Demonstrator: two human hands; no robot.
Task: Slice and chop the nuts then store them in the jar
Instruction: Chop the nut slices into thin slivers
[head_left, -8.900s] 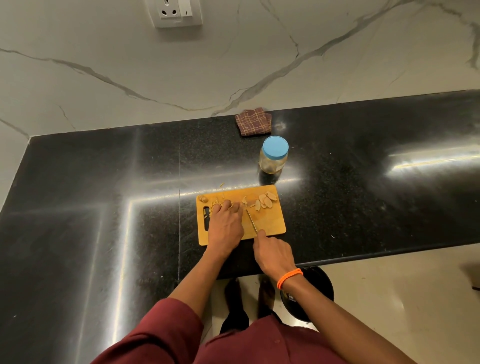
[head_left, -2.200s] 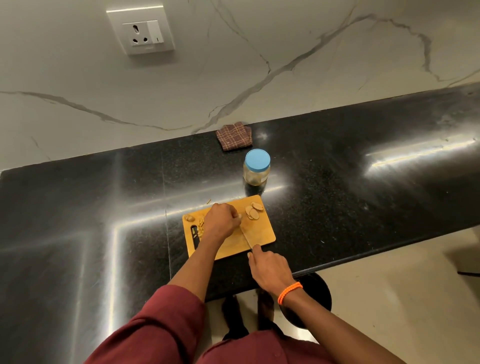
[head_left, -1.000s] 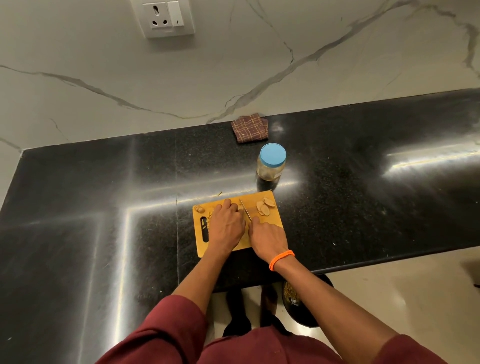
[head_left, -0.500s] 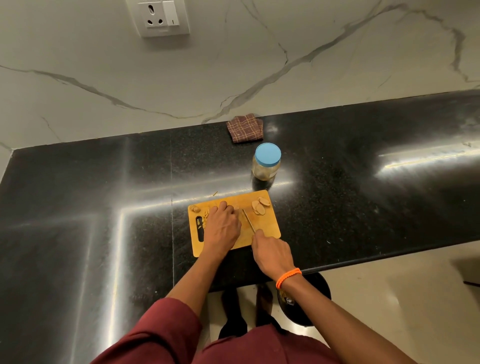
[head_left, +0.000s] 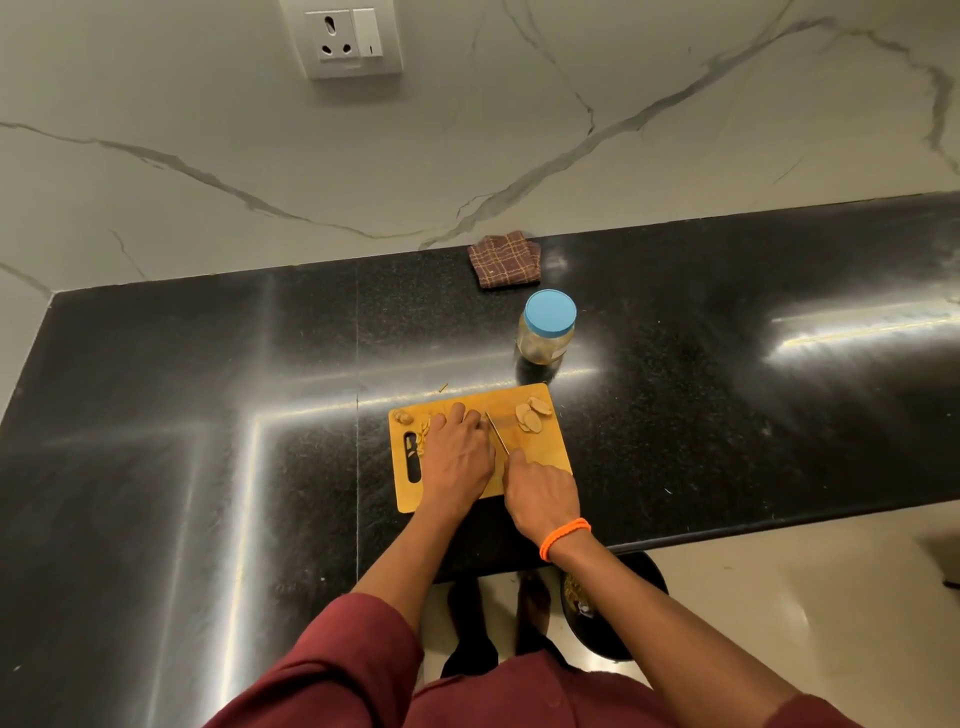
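Note:
A yellow cutting board (head_left: 550, 447) lies on the black counter near its front edge. My left hand (head_left: 457, 460) rests on the board with fingers curled over a nut that is hidden under them. My right hand (head_left: 543, 493) grips the handle of a knife (head_left: 497, 434) whose thin blade lies just right of my left fingers. Several nut slices (head_left: 531, 415) lie at the board's far right corner. Chopped bits (head_left: 423, 434) and a whole nut (head_left: 401, 415) sit near the board's left end. A glass jar (head_left: 546, 332) with a blue lid stands closed behind the board.
A folded brown checked cloth (head_left: 505, 260) lies against the marble wall behind the jar. A wall socket (head_left: 349, 39) is above. A dark bin (head_left: 613, 603) stands on the floor below the counter's front edge (head_left: 779, 525). One small nut sliver (head_left: 442, 387) lies beyond the board.
The knife blade and my right hand shifted slightly back and forth beside my left fingers over the last second. My left hand stayed on the board; the jar and slices have not moved.

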